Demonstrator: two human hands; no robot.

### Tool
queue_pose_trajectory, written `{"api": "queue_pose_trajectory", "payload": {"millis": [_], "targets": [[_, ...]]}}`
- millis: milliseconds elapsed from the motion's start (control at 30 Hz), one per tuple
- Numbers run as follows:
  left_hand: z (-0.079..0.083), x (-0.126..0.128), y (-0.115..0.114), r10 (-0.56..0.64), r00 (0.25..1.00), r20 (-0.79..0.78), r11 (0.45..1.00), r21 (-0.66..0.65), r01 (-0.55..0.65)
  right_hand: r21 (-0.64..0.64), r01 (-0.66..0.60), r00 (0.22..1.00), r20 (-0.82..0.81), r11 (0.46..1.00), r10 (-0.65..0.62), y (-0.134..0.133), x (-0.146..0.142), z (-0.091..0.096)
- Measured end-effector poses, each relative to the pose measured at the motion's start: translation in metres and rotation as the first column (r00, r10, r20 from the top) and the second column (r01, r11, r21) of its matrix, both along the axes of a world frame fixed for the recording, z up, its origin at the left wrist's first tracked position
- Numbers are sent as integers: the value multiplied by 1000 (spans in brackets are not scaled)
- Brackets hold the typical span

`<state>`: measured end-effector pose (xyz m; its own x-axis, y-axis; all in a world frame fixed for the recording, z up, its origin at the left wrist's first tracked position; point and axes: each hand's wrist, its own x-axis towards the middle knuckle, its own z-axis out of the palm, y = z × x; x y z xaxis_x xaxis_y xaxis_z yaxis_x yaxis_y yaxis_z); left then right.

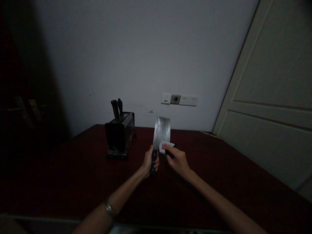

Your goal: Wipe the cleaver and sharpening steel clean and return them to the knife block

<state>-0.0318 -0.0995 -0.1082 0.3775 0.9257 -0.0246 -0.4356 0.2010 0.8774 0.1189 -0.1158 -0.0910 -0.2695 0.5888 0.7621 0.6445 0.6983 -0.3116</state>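
A cleaver (162, 128) with a broad metal blade and a black riveted handle stands upright in front of me, blade up. My left hand (147, 161) is wrapped round its handle. In my right hand (177, 159) is a folded white cloth (163, 148), pinched between thumb and fingers and pressed against the lower part of the blade. Something dark shows beside the cloth, partly hidden by my right fingers; I cannot tell what it is.
To the left on the dark red table (207, 162) stands a knife block (119, 133) with black handles sticking out of its top. Wall sockets (180, 99) sit behind the table. A pale panelled door (268, 97) rises at the right.
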Motion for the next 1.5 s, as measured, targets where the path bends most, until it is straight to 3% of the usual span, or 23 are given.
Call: {"api": "queue_pose_trajectory", "payload": {"millis": [133,200,433,700,833,933,1067,1133,1267,1433,1500], "targets": [[3,0,3,40,999,-2,999,32,-40,-161,-39,997,58,986,49,-21,6,-16],[4,-1,4,55,998,13,998,35,-56,-178,-30,993,111,984,50,-24,17,-18],[10,-3,1,113,993,28,992,47,-114,-7,130,966,228,991,-125,9,61,-20],[12,-4,1,162,987,-8,981,113,-160,-220,266,916,362,939,-175,20,63,-46],[11,-3,2,164,986,-30,978,134,-158,-246,286,936,277,926,-216,11,54,-37],[9,0,2,162,985,-54,979,137,-153,-270,257,966,80,928,-245,-3,40,-19],[8,8,0,159,986,-39,979,135,-153,-428,152,959,-153,891,-237,-24,10,3],[7,11,0,158,987,-17,977,148,-153,-524,33,949,-251,851,-191,-27,-4,7],[6,15,3,212,977,-32,956,215,-201,-684,-261,848,-500,681,-177,-13,-22,2],[4,16,4,236,971,-44,941,259,-217,-679,-557,598,-727,478,-336,5,-32,-4],[4,17,3,242,970,-24,936,271,-226,-644,-625,534,-765,442,-360,5,-35,-3]]}}
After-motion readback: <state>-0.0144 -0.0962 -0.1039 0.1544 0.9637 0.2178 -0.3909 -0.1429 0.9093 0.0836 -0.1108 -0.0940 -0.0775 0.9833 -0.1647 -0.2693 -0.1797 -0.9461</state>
